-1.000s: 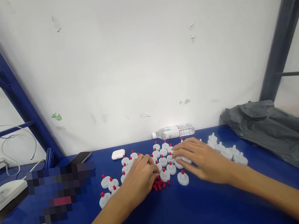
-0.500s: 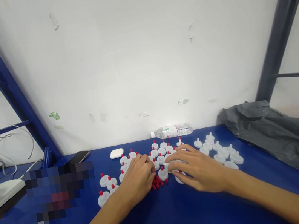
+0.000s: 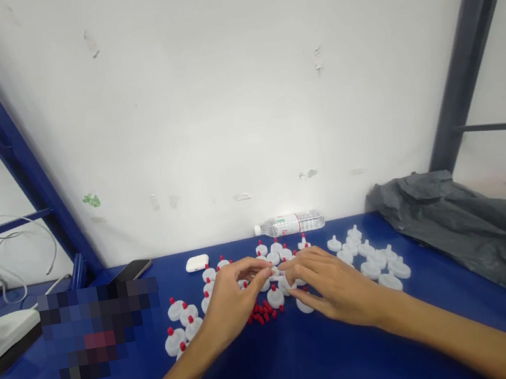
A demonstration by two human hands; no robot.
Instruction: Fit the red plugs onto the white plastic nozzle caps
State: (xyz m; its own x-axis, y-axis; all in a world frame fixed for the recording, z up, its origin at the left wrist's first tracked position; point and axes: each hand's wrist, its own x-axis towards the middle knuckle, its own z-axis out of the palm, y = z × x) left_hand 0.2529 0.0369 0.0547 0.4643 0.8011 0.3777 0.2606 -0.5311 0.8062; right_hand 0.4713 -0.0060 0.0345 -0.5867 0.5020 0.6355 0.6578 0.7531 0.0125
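My left hand (image 3: pixel 234 296) is closed, thumb and fingertips pinched on a small red cap that barely shows between them. The pinch meets the spout of a white spouted plastic disc (image 3: pixel 285 285), which the curled fingers of my right hand (image 3: pixel 329 280) hold. The right fingers partly cover this disc. Just below the left fingers lies a pile of loose red caps (image 3: pixel 264 314). Around both hands stand several white discs with red caps on their spouts, including a red-capped disc (image 3: pixel 275 297) between the hands.
At the right are several uncapped white discs (image 3: pixel 389 282) and a dark plastic bag (image 3: pixel 425 219). A clear bottle (image 3: pixel 292 224) lies along the wall beside a white earphone case (image 3: pixel 197 263). On the left are a phone (image 3: pixel 135 270), a cable and a power strip (image 3: pixel 13 323).
My left hand has moved from above the red cap pile, rightward to the disc in my right hand. The right hand has stayed nearly in place. The view has shifted slightly.
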